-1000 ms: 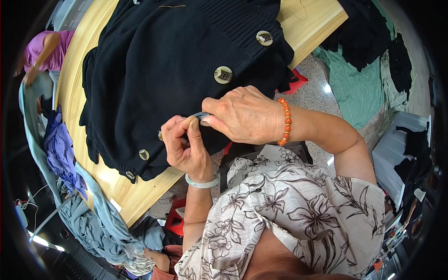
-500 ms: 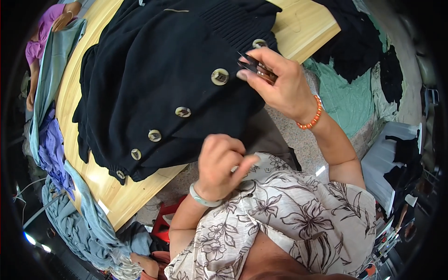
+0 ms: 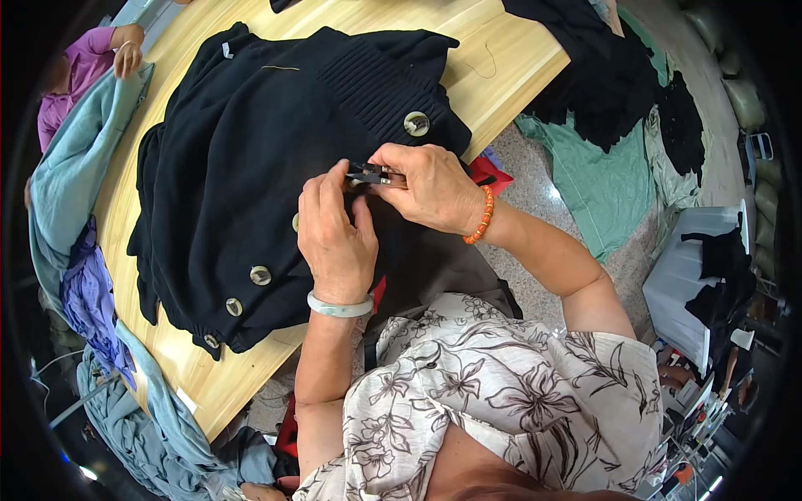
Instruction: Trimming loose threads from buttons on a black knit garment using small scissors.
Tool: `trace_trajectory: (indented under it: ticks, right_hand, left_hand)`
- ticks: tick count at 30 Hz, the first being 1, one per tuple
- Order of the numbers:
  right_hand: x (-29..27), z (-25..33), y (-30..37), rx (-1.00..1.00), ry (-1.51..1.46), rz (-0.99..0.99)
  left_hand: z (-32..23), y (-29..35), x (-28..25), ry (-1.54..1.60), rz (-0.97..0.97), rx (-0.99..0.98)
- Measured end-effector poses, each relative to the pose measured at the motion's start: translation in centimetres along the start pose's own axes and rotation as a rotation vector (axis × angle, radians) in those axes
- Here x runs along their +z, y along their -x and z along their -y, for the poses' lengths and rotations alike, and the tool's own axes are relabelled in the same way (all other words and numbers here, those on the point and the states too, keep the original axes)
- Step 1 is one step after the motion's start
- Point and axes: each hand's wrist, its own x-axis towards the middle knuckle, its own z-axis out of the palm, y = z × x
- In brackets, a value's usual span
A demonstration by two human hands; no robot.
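A black knitted cardigan (image 3: 259, 167) with large marbled cream-and-brown buttons lies spread on a wooden table. My right hand (image 3: 439, 188), with an orange bead bracelet, grips small dark thread snips (image 3: 372, 174); the blades point left over the cardigan's front edge. Opposite the blades, my left hand (image 3: 334, 238) has its fingers bent and pinching at the cardigan front. Whatever lies between those fingertips is mostly hidden. One button (image 3: 416, 123) shows above my right hand, by the ribbing. Another button (image 3: 261, 275) lies below and left of my left hand.
The wooden table (image 3: 493, 67) carries a loose thread at the right. Green cloth (image 3: 585, 184) and black garments (image 3: 585, 67) lie beyond its right edge. A white bin (image 3: 693, 292) stands at the right. Across the table, a person in purple (image 3: 88, 67) handles pale teal cloth (image 3: 83, 159).
My left hand has moved up onto the cardigan front. My right hand has come down and left with the snips to meet it. The cardigan appears slightly lower in view.
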Motion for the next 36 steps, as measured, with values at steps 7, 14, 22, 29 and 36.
trace_trajectory:
  ticks: [7,14,22,29,36]
  right_hand:
    - [-1.3,-0.9,0.6,0.035,-0.201,0.123]
    - [-2.5,-1.3,1.7,0.190,-0.570,0.170]
    - [-2.8,-0.5,1.5,0.205,-0.574,0.197]
    - [-3.1,0.1,0.8,0.167,-0.609,0.241]
    - [-3.5,0.6,0.9,0.092,-0.471,0.218]
  left_hand:
    - [0.0,0.0,-0.6,0.145,0.010,-0.009]
    - [0.3,0.8,-1.4,0.237,0.045,-0.057]
    - [-1.3,-0.4,-0.7,0.103,-0.077,0.116]
    - [-1.0,-0.8,-0.8,-0.031,-0.078,0.271]
    - [0.3,0.5,-1.4,0.315,-0.104,-0.037]
